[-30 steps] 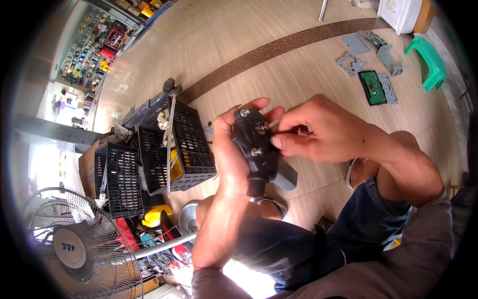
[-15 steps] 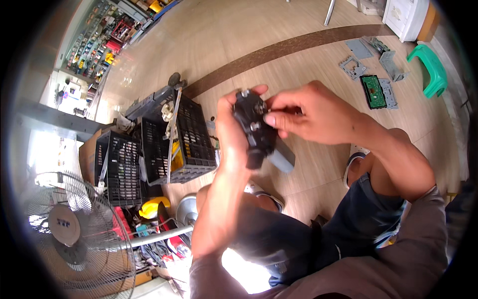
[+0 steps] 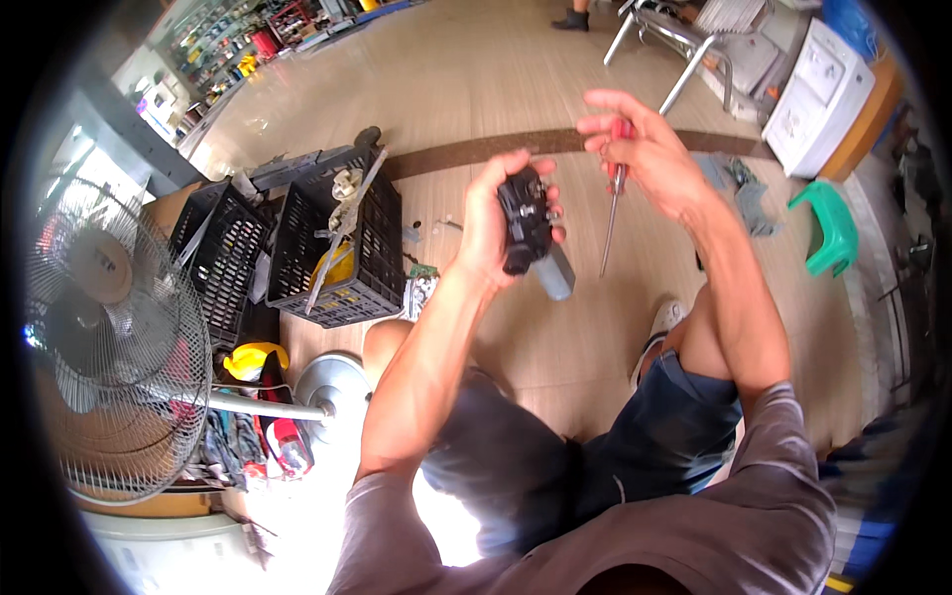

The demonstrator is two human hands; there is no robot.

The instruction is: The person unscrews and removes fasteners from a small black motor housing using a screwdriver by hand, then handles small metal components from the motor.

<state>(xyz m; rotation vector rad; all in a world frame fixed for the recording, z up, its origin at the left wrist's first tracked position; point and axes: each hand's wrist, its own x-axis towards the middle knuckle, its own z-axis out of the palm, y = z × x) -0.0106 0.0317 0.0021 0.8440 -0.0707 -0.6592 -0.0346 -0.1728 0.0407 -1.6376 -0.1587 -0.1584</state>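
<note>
My left hand (image 3: 480,220) is wrapped round a black plastic device (image 3: 526,210) with small metal parts on its upper face. A grey block-like part (image 3: 556,276) sticks out at the device's lower end. To the right and farther off, my right hand (image 3: 650,167) grips a screwdriver (image 3: 611,216) by its red handle, some of its fingers stretched out. The screwdriver's long thin shaft points down toward the floor, and its tip is apart from the device.
Black plastic crates (image 3: 375,297) with metal strips and other parts stand at the left, near a wire-caged fan (image 3: 119,347). A green stool (image 3: 825,230), grey loose parts (image 3: 758,208), a white cabinet (image 3: 817,104) and a metal chair (image 3: 684,38) are at the right. Another person's boot (image 3: 572,20) shows far off.
My right hand has left the device, moved up and to the right, and now holds a screwdriver. My left hand still holds the device. The whole view has shifted.
</note>
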